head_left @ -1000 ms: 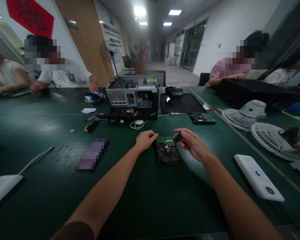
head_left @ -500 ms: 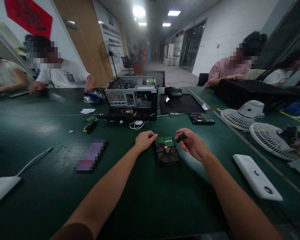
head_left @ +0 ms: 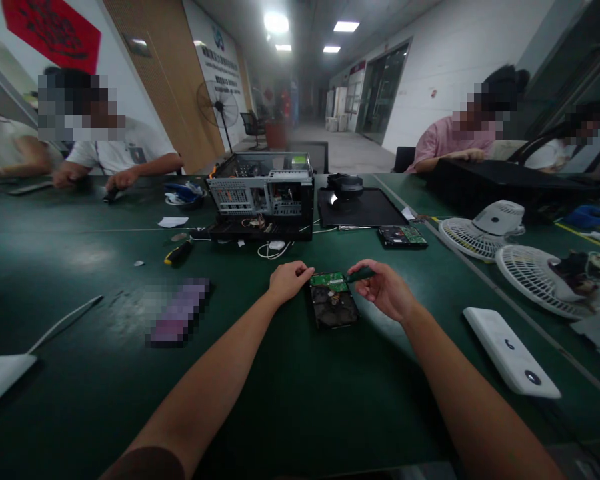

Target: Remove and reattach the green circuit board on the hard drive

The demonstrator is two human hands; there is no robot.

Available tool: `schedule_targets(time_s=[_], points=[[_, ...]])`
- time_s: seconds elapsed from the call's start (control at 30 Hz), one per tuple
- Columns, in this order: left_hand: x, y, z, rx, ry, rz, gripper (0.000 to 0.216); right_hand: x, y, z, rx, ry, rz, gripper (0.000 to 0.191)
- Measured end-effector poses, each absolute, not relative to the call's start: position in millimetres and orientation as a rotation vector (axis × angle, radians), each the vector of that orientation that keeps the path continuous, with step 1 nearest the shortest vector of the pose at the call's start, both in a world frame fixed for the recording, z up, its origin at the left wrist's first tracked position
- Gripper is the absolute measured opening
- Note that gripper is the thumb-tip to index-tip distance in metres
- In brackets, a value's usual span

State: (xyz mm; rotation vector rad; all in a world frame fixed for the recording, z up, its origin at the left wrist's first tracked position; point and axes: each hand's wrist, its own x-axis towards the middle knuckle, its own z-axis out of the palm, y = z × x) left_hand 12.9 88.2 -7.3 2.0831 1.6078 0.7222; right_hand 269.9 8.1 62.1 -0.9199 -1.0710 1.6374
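Note:
A hard drive [head_left: 334,308] with a green circuit board along its far end lies in front of me on the green table. My left hand [head_left: 289,281] is closed at its far left corner, thumb and fingertips gripping the edge. A dark green screwdriver handle [head_left: 362,274] sits between the thumb and fingers of my right hand [head_left: 384,291]. The screwdriver points left over the board's right side; its tip is too small to make out.
Beyond the drive stand an open computer case [head_left: 261,197], a black panel [head_left: 363,208] and a second hard drive [head_left: 403,237]. Left lie a yellow-black screwdriver [head_left: 179,253] and a blurred phone [head_left: 181,312]. Fan parts [head_left: 535,280] and a white device [head_left: 511,353] are right. People sit across.
In my right hand the screwdriver has swung to lie more level, pointing at the drive's board. My left hand stays at the drive. A co-worker's hand on the left has moved left and down.

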Motion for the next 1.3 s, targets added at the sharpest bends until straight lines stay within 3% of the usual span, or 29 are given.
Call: schedule_targets(time_s=[0.37, 1.3], points=[[13.6, 87.5, -9.0, 2.083, 1.616, 0.73, 0.037, 264.7, 10.7, 62.8, -0.952, -1.053, 1.399, 0.048], [13.8, 89.1, -10.4, 2.102, 1.621, 0.735, 0.034, 262.6, 6.0, 64.4, -1.007, -1.161, 1.315, 0.043]])
